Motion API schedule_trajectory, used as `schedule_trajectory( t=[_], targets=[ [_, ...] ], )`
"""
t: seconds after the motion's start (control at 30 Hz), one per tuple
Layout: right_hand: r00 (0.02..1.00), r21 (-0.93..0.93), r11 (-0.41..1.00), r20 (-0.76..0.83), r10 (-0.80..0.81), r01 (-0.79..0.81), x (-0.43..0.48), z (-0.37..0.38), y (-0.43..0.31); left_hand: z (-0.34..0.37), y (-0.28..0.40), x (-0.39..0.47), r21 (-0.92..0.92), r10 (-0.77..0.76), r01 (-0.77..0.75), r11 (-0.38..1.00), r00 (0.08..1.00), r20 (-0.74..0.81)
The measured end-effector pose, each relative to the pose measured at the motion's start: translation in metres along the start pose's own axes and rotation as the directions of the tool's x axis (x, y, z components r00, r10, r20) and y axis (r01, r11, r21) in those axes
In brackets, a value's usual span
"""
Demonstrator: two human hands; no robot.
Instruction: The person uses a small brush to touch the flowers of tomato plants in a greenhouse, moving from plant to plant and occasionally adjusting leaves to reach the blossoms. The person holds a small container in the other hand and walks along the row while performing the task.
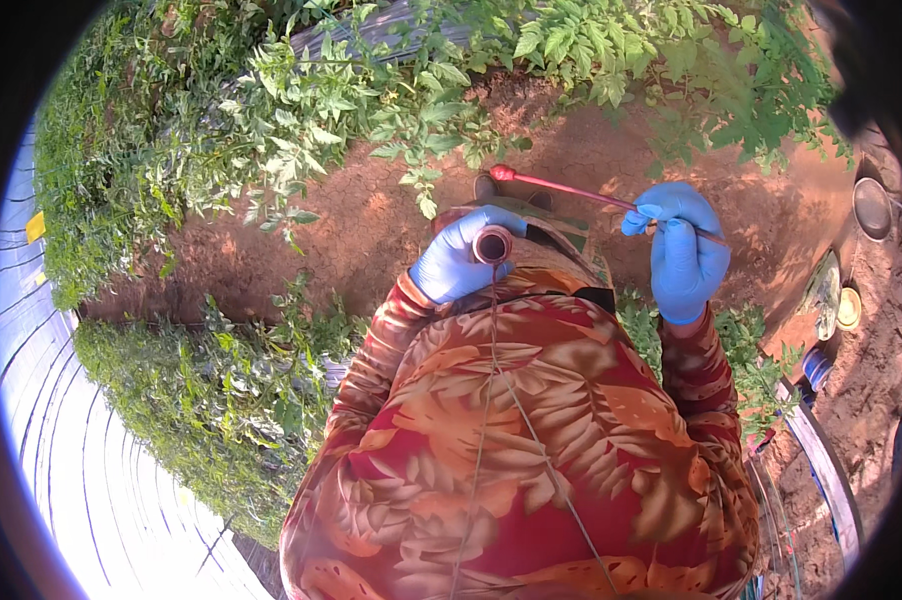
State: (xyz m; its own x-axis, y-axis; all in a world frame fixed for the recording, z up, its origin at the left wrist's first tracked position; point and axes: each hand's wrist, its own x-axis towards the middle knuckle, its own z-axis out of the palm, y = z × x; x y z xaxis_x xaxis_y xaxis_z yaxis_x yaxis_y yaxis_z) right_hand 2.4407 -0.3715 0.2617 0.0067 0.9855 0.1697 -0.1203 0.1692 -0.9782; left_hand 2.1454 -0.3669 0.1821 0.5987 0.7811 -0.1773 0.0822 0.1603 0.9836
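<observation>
In a blue glove, my left hand [457,255] is closed around a small round container [493,245] in front of my waist. Its mouth faces up, the inside looks dark, and a cord [493,322] runs from it up over my patterned shirt. My right hand [680,247], also gloved in blue, pinches a thin stick [571,190] between thumb and fingers. The stick points left, and its thick tip [502,172] is coated red. That tip hangs above the far side of the container, apart from it, near tomato leaves [424,180].
Tomato plants line both sides of a bare soil path [331,225]. At the right lie a round metal pan [872,208], a yellowish lid or dish [848,308], a blue container [817,369] and a pale curved strip [822,457]. Bright plastic sheeting [98,465] rises at the left.
</observation>
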Motion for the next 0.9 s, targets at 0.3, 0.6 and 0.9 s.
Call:
schedule_trajectory(
  t=[0.3,0.6,0.9],
  targets=[
    [0.910,-0.292,0.940,0.412,-0.043,0.177,0.059,0.061,-0.067,-0.049,0.003,0.001,-0.164,0.028,-0.018,0.986,0.998,0.061],
    [0.567,-0.596,0.738,0.742,0.356,0.317,0.105,0.102,-0.029,-0.074,0.002,0.005,-0.062,0.146,-0.138,0.989,0.979,0.142],
    [0.656,-0.451,0.833,0.529,0.539,-0.321,0.203,0.115,0.133,-0.142,-0.086,-0.020,-0.542,-0.186,0.116,0.832,0.980,-0.076]
  ],
)
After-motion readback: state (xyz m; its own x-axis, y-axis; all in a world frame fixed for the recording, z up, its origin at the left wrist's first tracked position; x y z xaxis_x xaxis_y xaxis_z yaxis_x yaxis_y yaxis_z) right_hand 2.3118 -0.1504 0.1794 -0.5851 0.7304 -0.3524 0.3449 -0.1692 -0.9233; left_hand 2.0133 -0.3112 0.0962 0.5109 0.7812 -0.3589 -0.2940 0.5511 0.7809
